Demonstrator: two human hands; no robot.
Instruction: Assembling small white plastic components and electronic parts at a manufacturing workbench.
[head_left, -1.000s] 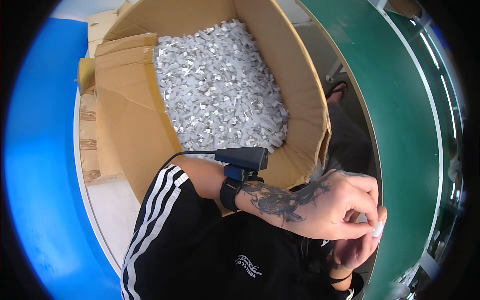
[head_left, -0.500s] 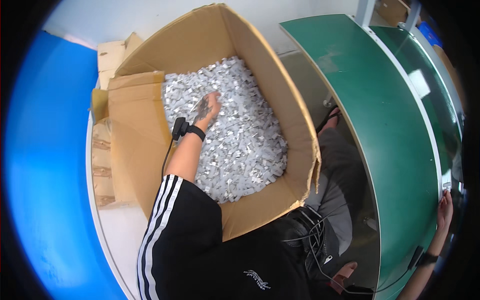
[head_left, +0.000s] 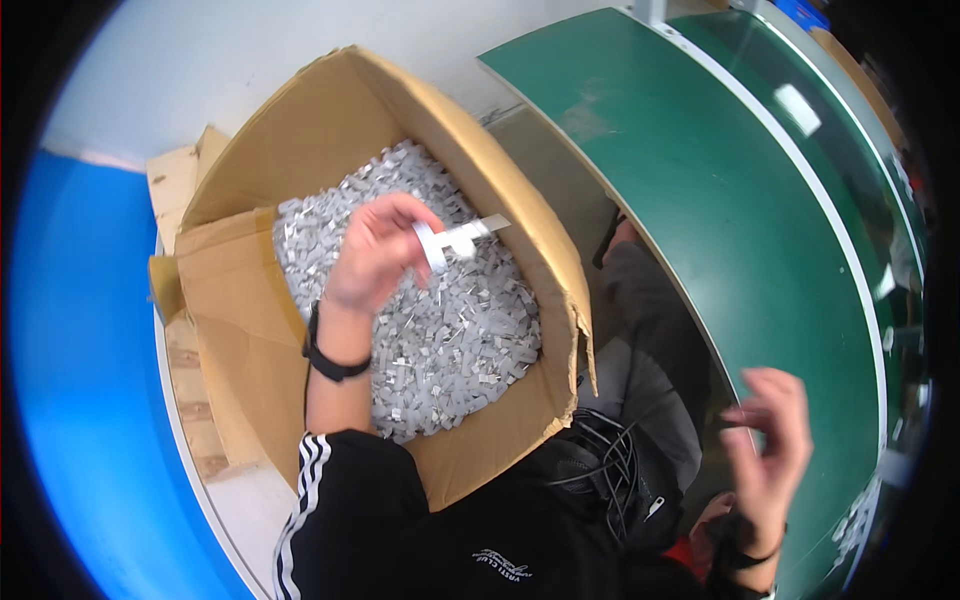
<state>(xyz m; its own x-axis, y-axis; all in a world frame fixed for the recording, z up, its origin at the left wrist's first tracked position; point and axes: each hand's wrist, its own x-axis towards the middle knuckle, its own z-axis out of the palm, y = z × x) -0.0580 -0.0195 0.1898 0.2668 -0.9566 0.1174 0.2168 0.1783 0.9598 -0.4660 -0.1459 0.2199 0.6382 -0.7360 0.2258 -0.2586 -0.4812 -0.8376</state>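
Note:
My left hand [head_left: 375, 250] is raised over an open cardboard box [head_left: 270, 165], its fingers pinched on a small white plastic piece with a flat metal tab [head_left: 462, 238]. Below it, the box holds a heap of similar grey-white and silvery pieces [head_left: 440, 350]. Further right, my right hand [head_left: 772, 440] hovers by the near edge of a green tabletop [head_left: 720, 190]. Its fingers are curled but apart from the thumb, slightly blurred, and nothing shows between them. Each wrist wears a black strap.
To the left stands a bright blue panel [head_left: 85, 380], with wooden slats [head_left: 200, 400] beside the box. A tangle of black cable [head_left: 605, 455] lies at my lap. Several small pieces [head_left: 855, 520] rest along the tabletop's far right side, beside a white rail [head_left: 835, 220].
My left hand has come up out of the heap with a white piece in its fingers. My right hand has drawn back from the table's far right side toward me. The view has shifted.

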